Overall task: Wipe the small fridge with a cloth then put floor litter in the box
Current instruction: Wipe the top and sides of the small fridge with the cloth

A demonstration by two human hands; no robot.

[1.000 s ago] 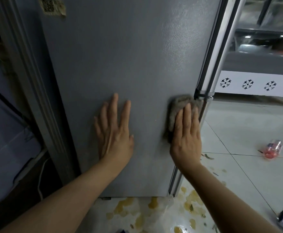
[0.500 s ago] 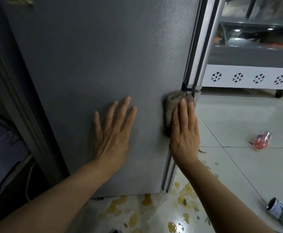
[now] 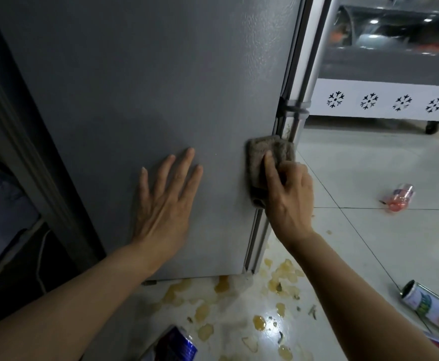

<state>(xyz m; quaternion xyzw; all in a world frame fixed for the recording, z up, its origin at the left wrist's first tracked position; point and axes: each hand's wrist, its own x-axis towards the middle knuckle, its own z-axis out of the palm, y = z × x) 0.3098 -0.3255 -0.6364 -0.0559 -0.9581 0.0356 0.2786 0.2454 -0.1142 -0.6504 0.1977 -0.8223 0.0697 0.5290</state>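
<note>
At the right edge of the small fridge [image 3: 161,95], by the door seam below the hinge bracket [image 3: 292,109], a grey-brown cloth [image 3: 261,157] is pressed against the side panel. It is now pinched by the right hand [image 3: 288,199], index finger laid across it and the other fingers curled round its right side; half a second ago it was held under flat, straight fingers, so the grip has been changed, judged as a move to work the corner and seam. The left hand [image 3: 165,204] is kept flat on the panel with fingers spread, bracing, much as before. Wiping is judged still under way; no litter has been picked up. Room for strokes is open leftward and upward across the bare panel; rightward the cloth runs off the edge at once, and the lower left is blocked by the left hand. On the tiled floor [image 3: 356,230] litter waits: a pink plastic cup [image 3: 399,198] well apart to the right, a printed can [image 3: 432,307] near the right forearm, a blue can [image 3: 176,345] at the bottom, yellowish spill patches [image 3: 278,277] just below the fridge corner. A chest freezer with snowflake marks [image 3: 385,101] stands behind. No box is in view.
</note>
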